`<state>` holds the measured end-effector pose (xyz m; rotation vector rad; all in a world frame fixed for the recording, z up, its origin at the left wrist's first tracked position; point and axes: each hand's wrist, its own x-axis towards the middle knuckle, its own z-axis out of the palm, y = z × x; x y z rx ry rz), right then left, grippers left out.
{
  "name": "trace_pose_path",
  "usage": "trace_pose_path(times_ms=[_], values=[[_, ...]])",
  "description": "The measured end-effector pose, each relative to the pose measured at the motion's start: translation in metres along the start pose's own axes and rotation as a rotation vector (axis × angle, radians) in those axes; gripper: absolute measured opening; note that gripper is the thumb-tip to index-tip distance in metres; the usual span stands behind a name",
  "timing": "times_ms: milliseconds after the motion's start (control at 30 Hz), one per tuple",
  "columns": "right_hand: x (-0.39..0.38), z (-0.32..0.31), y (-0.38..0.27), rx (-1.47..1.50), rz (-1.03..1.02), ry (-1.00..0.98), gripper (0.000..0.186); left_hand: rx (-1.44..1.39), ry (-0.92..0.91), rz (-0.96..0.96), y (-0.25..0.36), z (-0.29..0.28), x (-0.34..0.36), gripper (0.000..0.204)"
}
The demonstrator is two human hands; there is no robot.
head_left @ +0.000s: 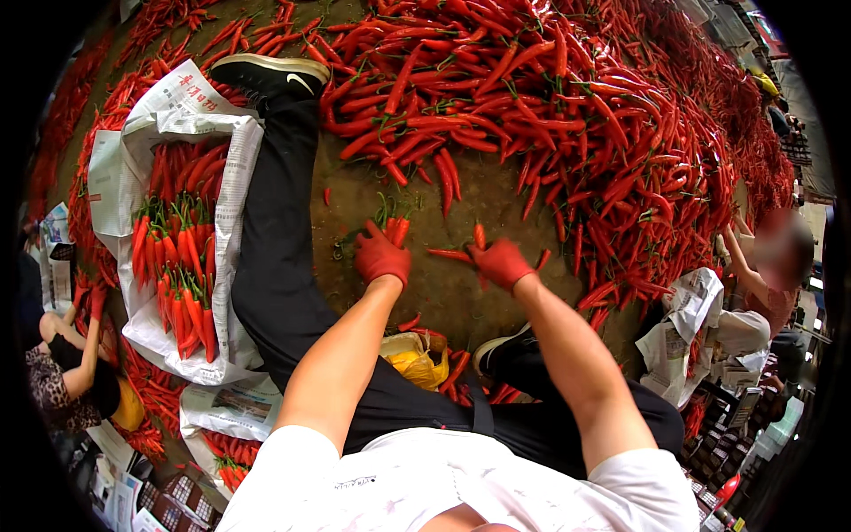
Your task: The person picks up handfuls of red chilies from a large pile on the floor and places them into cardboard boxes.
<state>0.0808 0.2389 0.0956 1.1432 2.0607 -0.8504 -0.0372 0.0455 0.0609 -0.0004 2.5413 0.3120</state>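
Note:
My left hand [384, 255], in a red glove, is closed around a small bunch of red chilli peppers [399, 232]. Their green stems point away from me. To its right, my right hand [502, 263], also gloved in red and slightly blurred, curls over the bare ground with a red chilli pepper [480, 235] at its fingertips. Another chilli pepper [450, 255] reaches out to the left of those fingers. Beyond both hands spreads a large heap of loose red chilli peppers [496, 97].
Left of my outstretched leg [279, 204] stands a newspaper-lined container [239, 168] with chilli peppers in neat rows. A second lined container [222, 408] sits nearer. A yellow bag [417, 365] lies between my legs. Other people [771, 257] sit at the right and left [75, 363].

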Motion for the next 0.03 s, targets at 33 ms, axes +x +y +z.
trace_pose_path(times_ms=[33], values=[[0.0062,0.0247,0.0060,0.045,0.060,0.002,0.052,0.012,-0.026,0.005,0.0017,-0.0015,0.0016,0.089]])
